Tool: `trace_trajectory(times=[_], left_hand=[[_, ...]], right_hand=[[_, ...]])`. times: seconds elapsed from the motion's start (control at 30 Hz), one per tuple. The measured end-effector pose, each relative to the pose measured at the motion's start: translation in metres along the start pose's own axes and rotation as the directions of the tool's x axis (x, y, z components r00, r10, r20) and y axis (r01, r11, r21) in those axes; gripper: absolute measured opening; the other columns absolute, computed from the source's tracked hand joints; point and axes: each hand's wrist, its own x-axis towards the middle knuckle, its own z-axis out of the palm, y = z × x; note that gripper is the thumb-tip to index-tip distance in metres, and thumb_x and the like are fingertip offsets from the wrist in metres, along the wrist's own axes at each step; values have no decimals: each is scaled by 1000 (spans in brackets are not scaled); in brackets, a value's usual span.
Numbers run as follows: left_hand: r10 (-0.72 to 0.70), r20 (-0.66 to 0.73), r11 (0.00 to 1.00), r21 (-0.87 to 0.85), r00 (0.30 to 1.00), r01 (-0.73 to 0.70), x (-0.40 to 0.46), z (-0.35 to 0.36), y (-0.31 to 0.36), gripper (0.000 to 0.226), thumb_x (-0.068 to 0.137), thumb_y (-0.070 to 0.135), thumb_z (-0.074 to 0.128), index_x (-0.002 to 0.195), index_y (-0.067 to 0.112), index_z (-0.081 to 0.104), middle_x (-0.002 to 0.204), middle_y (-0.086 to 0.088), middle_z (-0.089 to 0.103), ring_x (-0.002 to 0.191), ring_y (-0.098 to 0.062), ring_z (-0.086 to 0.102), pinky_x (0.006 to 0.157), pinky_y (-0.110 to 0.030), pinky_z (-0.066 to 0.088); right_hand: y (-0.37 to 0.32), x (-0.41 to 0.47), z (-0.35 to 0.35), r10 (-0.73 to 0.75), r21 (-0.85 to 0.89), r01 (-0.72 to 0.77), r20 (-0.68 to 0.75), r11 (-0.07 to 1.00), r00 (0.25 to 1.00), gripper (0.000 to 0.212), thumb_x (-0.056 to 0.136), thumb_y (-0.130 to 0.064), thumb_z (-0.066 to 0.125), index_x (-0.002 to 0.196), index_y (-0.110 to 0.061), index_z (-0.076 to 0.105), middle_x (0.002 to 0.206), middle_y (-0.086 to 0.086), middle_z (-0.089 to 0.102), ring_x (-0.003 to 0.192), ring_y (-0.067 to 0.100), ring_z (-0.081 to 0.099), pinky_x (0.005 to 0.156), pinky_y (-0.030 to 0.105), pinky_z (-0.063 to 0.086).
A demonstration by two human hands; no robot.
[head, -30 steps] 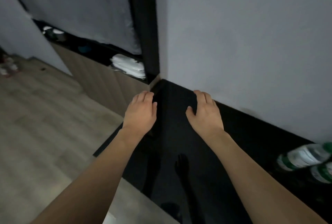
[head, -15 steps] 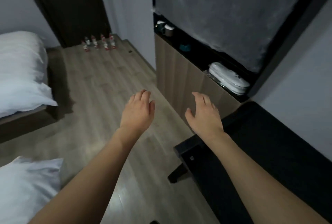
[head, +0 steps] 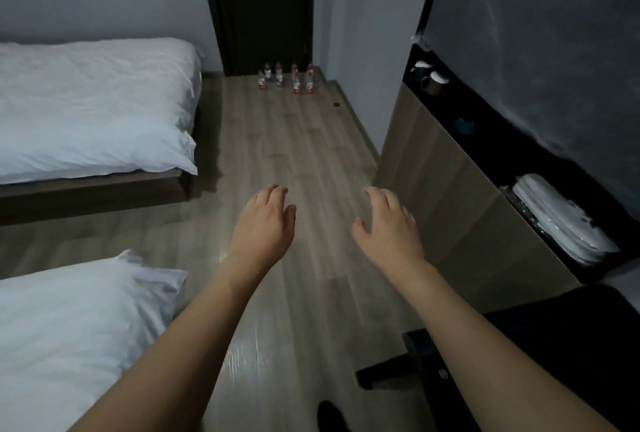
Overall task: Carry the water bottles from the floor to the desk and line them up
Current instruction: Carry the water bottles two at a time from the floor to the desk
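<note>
Standing bottles (head: pixel 286 80): about eight; hands: two

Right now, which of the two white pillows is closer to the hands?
The pillow at the bottom left corner is closer. It lies just beside the left hand and forearm, while the other pillow sits on the bed farther back, toward the dark door.

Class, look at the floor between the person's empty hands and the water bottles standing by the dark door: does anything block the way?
Nothing visible does. The left hand and right hand are open and empty, and bare wooden floor runs straight to the water bottles. The bed and cabinet only flank the path.
</note>
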Motion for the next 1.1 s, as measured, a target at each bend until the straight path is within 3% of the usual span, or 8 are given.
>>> trace_trajectory(times=[0.27, 0.6, 1.1], left_hand=[[-33, 3, 999, 2, 999, 33, 89, 22, -25, 38, 99, 23, 51, 129, 0, 53, 133, -16, 54, 118, -35, 53, 99, -42, 41], [-20, 8, 991, 135, 1000, 19, 242, 37, -31, 41, 98, 26, 50, 133, 4, 51, 137, -13, 52, 119, -34, 52, 100, -42, 42], [-2, -48, 988, 155, 999, 10, 442, 42, -102, 42, 98, 25, 50, 134, 4, 50, 138, -14, 51, 123, -33, 50, 105, -42, 40]], right_hand=[[2, 96, 35, -10, 29, 9, 47, 1000, 999, 60, 87, -27, 57, 143, -15, 38, 139, 9, 45, 123, 30, 47, 103, 40, 34], [26, 262, 46, -55, 103, 44, 106, 994, 993, 61, 88, -28, 54, 145, -16, 35, 144, 8, 41, 128, 29, 42, 107, 41, 32], [-8, 473, 88, -93, 154, 74, 122, 985, 988, 59, 90, -29, 54, 145, -18, 36, 145, 6, 42, 130, 26, 42, 107, 40, 32]])
